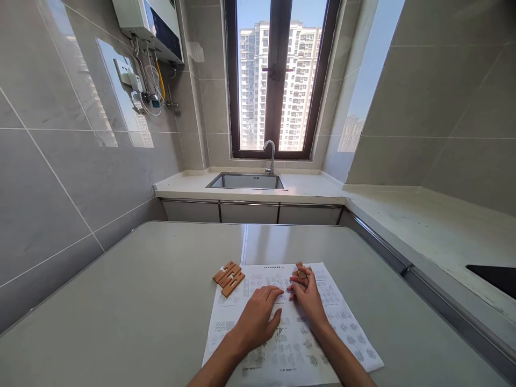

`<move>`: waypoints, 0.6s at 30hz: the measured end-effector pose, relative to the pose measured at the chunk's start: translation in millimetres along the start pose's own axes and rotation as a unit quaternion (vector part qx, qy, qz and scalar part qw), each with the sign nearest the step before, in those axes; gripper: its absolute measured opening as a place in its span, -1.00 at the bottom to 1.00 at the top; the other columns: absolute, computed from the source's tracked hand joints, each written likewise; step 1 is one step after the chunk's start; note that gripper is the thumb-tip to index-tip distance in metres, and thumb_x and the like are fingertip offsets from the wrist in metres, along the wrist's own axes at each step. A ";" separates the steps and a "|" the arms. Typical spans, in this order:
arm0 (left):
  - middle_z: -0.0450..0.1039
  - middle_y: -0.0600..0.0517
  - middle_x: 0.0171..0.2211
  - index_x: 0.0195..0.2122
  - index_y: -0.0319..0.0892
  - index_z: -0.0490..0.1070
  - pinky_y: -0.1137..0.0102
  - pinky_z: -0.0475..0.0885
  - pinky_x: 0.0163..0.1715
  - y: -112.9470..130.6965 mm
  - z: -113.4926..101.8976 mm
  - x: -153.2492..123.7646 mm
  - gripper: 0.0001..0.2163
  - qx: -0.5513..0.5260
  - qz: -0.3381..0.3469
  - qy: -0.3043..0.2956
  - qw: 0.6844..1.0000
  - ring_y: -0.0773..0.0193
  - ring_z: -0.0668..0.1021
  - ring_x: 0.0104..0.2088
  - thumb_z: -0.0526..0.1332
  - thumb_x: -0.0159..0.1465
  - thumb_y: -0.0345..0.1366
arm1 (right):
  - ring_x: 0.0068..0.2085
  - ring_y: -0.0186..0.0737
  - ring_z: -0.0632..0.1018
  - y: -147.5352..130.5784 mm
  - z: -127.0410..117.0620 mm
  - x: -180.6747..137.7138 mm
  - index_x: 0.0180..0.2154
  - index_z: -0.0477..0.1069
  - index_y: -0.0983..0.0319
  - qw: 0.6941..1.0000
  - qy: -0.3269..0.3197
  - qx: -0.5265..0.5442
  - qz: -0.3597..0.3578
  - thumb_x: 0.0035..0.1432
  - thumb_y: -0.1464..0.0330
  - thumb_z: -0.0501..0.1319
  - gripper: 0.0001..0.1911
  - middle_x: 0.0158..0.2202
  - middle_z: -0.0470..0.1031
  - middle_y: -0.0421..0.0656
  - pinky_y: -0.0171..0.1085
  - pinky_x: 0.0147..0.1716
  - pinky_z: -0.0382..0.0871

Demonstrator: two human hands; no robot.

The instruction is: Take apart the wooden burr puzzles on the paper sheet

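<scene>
A printed sheet of paper (294,344), covered in small diagrams, lies on the table under both hands. My left hand (260,314) rests over its middle, fingers stretched out and thumb apart, holding nothing. Farther right, my right hand (308,301) has its fingers closed at a small cluster of wooden puzzle pieces (301,274) near the sheet's top edge. The fingers partly hide that cluster, so its exact shape cannot be made out. Several notched wooden puzzle blocks (229,278) lie side by side at the sheet's top left corner, apart from both hands.
The pale table (121,306) spreads out around the paper. Beyond it stands a counter with a sink (246,181) and a faucet (271,156) below a window. Another counter (435,220) runs along the right wall. A water heater (151,29) hangs at upper left.
</scene>
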State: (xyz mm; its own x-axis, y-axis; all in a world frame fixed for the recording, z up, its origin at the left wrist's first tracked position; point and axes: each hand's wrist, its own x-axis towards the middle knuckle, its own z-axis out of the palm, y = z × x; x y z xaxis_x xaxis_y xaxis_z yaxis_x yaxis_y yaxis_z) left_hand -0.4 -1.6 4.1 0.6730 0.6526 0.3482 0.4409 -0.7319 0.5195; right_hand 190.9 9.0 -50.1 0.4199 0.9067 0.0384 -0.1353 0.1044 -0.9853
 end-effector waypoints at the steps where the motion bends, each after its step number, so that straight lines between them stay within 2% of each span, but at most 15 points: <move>1: 0.44 -0.07 0.14 0.19 -0.03 0.31 0.04 0.41 0.17 -0.4 0.3 0.1 -0.57 -0.005 -0.009 0.009 1.000 0.01 0.47 0.14 0.17 0.30 -0.44 | -0.36 -0.19 0.61 -0.4 0.6 -0.4 0.03 0.23 0.09 1.000 -0.003 -0.002 -0.006 0.04 0.24 0.32 -0.48 -0.21 0.47 -0.21 -0.26 -0.46 0.50; 4: 0.49 -0.08 0.06 0.10 -0.05 0.38 0.05 0.44 0.11 -1.9 1.3 1.0 -0.67 -0.037 -0.052 0.054 0.997 0.01 0.51 0.07 0.17 0.32 -0.40 | -0.40 -0.21 0.55 -5.9 3.1 -3.6 -0.07 0.27 0.11 0.999 -0.024 -0.010 -0.029 0.09 0.17 0.32 -0.59 -0.29 0.47 -0.22 -0.28 -0.49 0.45; 7: 0.53 -0.09 -0.03 0.02 -0.08 0.42 0.08 0.47 0.05 -5.2 2.9 3.7 -0.79 -0.104 -0.108 0.102 0.983 0.02 0.55 -0.01 0.19 0.37 -0.26 | -0.46 -0.22 0.46 -17.5 7.1 -10.4 -0.12 0.30 0.13 0.997 -0.066 -0.013 -0.037 0.17 0.11 0.29 -0.66 -0.42 0.43 -0.25 -0.28 -0.48 0.39; 9: 0.55 -0.11 -0.05 0.00 -0.12 0.43 0.10 0.48 0.02 -8.6 3.9 7.1 -0.75 -0.175 -0.153 0.125 0.965 0.03 0.58 -0.04 0.21 0.39 -0.12 | -0.47 -0.23 0.43 -25.8 10.2 -16.1 -0.14 0.33 0.14 0.994 -0.102 -0.008 -0.044 0.21 0.08 0.27 -0.67 -0.46 0.41 -0.26 -0.28 -0.46 0.36; 11: 0.55 -0.15 -0.02 0.03 -0.17 0.41 0.11 0.48 0.05 -12.1 3.8 10.9 -0.62 -0.269 -0.196 0.138 0.933 0.03 0.59 -0.01 0.21 0.37 0.01 | -0.45 -0.24 0.42 -32.1 12.8 -21.7 -0.17 0.35 0.15 0.987 -0.147 -0.005 -0.064 0.24 0.07 0.26 -0.69 -0.43 0.41 -0.25 -0.28 -0.43 0.35; 15: 0.57 -0.14 0.01 0.13 -0.19 0.39 0.10 0.44 0.13 -13.0 -2.1 15.8 -0.45 -0.442 -0.223 0.100 0.863 0.03 0.60 0.01 0.16 0.36 0.17 | -0.42 -0.25 0.39 -37.5 15.0 -30.3 -0.23 0.38 0.16 0.965 -0.245 -0.011 -0.093 0.29 0.08 0.22 -0.72 -0.38 0.42 -0.22 -0.28 -0.40 0.34; 18: 0.61 -0.11 -0.08 0.07 -0.22 0.47 0.10 0.47 0.10 -8.4 -8.5 16.0 -0.44 -0.510 -0.198 0.042 0.836 0.03 0.63 -0.06 0.10 0.39 0.19 | -0.42 -0.26 0.39 -39.4 14.9 -34.5 -0.28 0.40 0.17 0.948 -0.301 -0.021 -0.100 0.31 0.09 0.21 -0.72 -0.39 0.43 -0.21 -0.27 -0.38 0.34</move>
State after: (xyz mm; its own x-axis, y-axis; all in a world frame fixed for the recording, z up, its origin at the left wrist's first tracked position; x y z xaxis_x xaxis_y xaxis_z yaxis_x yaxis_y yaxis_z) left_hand 1.6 16.7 12.0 0.5319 0.8465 0.0224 -0.1445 0.0647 0.9874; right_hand 168.4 -20.3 -10.2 -0.1571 0.9407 0.3007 -0.0662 0.2938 -0.9536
